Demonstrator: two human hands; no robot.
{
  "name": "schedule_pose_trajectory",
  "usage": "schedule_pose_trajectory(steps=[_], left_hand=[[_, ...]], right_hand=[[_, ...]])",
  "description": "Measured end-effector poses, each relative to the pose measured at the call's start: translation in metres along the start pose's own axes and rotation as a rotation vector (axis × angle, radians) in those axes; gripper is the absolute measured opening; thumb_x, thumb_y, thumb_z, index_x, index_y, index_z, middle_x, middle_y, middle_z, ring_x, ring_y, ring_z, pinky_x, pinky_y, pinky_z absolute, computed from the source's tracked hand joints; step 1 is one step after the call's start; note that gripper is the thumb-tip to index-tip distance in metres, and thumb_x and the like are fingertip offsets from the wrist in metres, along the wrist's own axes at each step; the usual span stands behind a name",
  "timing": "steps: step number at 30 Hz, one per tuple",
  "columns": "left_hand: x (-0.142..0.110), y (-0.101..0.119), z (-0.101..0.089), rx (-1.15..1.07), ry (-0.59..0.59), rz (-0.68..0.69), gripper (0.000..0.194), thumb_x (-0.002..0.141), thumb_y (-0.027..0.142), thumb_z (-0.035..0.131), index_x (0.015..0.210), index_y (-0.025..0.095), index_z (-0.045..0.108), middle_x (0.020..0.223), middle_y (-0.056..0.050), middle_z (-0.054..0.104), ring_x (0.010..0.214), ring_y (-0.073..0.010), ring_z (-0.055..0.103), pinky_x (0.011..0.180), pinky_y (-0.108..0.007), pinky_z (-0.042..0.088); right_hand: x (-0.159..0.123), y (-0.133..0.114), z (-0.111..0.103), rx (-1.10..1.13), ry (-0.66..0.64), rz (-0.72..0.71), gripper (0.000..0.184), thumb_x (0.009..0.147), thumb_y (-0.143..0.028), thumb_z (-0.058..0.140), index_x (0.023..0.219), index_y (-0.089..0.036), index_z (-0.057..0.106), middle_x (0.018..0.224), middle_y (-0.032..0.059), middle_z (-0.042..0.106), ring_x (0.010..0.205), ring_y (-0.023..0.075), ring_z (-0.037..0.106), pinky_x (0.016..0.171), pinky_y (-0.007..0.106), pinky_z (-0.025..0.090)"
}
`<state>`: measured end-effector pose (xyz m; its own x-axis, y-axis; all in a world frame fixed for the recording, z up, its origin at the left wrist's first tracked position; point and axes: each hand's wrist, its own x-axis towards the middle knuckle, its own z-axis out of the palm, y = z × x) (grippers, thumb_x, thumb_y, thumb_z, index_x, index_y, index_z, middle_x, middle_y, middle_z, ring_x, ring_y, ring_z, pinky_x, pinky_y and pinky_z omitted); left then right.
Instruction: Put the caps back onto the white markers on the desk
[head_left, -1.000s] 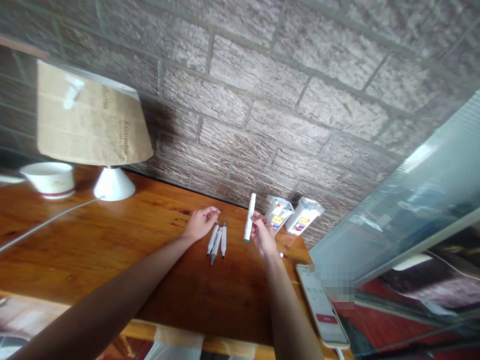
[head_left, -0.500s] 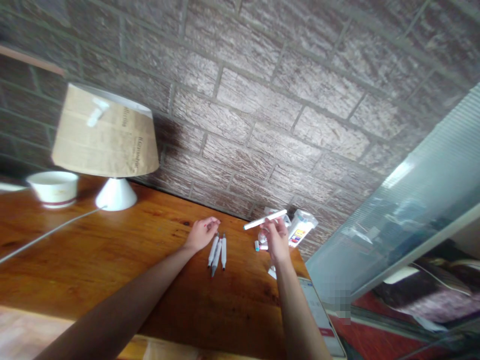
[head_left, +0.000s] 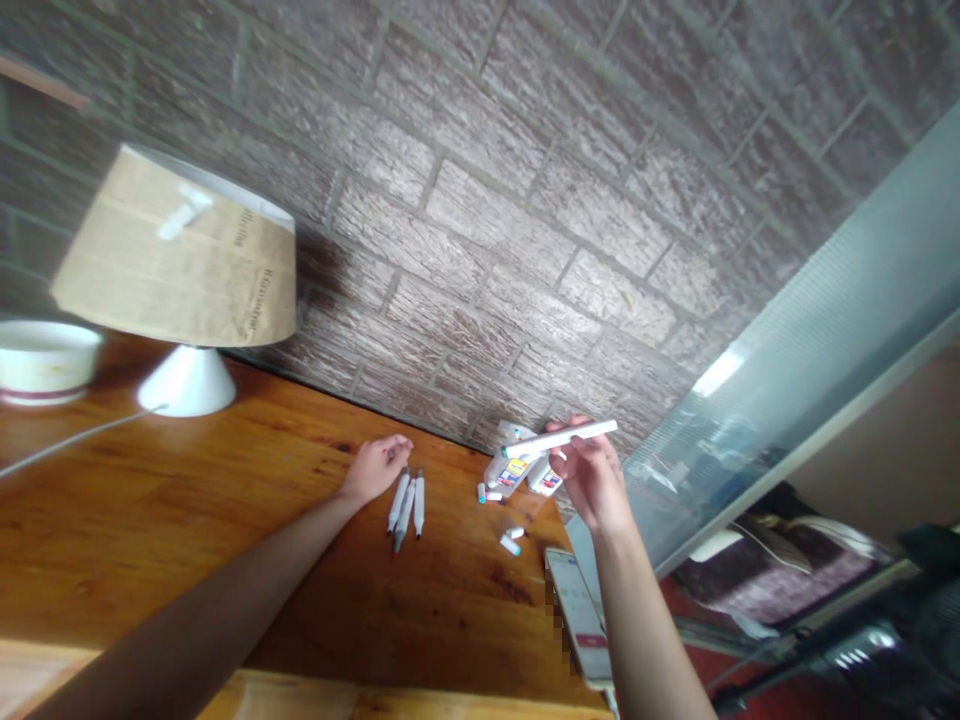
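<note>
My right hand [head_left: 594, 472] grips a white marker [head_left: 559, 440] with a teal end, held in the air above the right end of the table. My left hand [head_left: 376, 468] rests on the wood with its fingers curled in; what they hold, if anything, is hidden. Just beside it lie three light grey markers [head_left: 405, 505], side by side, their dark tips toward me. Two loose caps [head_left: 511, 542], one with a blue end, are on the table below my right hand. More small caps [head_left: 487, 494] lie near the clear plastic boxes [head_left: 513, 478].
On the left stand a table lamp [head_left: 187, 382] with a paper-covered shade and a white bowl [head_left: 46, 365]. The lamp's cord [head_left: 82, 437] crosses the table. A phone or tablet [head_left: 579, 615] lies at the right edge. A stone-patterned wall [head_left: 480, 240] rises behind.
My right hand has moved right and turned with the marker, uncovering the plastic boxes and caps. The view has shifted to the right. My left hand stays beside the three markers.
</note>
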<state>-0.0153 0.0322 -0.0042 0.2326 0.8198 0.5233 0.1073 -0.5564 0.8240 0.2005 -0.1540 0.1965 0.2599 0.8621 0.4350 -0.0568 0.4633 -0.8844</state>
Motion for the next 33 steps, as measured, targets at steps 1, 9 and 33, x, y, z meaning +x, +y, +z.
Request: schedule_pose_trajectory(steps=[1, 9, 33], left_hand=[[0.000, 0.000, 0.000, 0.003, 0.002, -0.002, 0.026, 0.083, 0.040, 0.050, 0.085, 0.021, 0.069, 0.066, -0.001, 0.072, 0.061, -0.0178, 0.069, 0.063, -0.026, 0.053], [0.001, -0.004, 0.003, 0.029, 0.001, 0.011, 0.027, 0.084, 0.041, 0.049, 0.085, 0.021, 0.068, 0.070, -0.001, 0.073, 0.065, -0.0176, 0.070, 0.063, -0.025, 0.052], [0.001, -0.008, 0.005, 0.076, -0.022, -0.008, 0.030, 0.086, 0.040, 0.048, 0.089, 0.019, 0.069, 0.072, -0.002, 0.074, 0.071, -0.0186, 0.071, 0.066, -0.025, 0.051]], right_hand=[[-0.003, -0.003, 0.005, -0.002, -0.020, -0.012, 0.025, 0.074, -0.026, 0.072, 0.098, -0.025, 0.065, 0.093, 0.0052, 0.074, 0.066, 0.0126, 0.059, 0.049, 0.021, 0.041], [-0.014, -0.019, 0.026, -0.053, -0.093, -0.010, 0.027, 0.077, -0.028, 0.075, 0.103, -0.025, 0.067, 0.098, 0.0064, 0.075, 0.065, 0.0130, 0.060, 0.047, 0.021, 0.043], [-0.024, -0.015, 0.037, -0.121, -0.236, 0.015, 0.031, 0.083, -0.022, 0.075, 0.112, -0.026, 0.070, 0.104, 0.0051, 0.076, 0.078, 0.0136, 0.070, 0.051, 0.018, 0.052]])
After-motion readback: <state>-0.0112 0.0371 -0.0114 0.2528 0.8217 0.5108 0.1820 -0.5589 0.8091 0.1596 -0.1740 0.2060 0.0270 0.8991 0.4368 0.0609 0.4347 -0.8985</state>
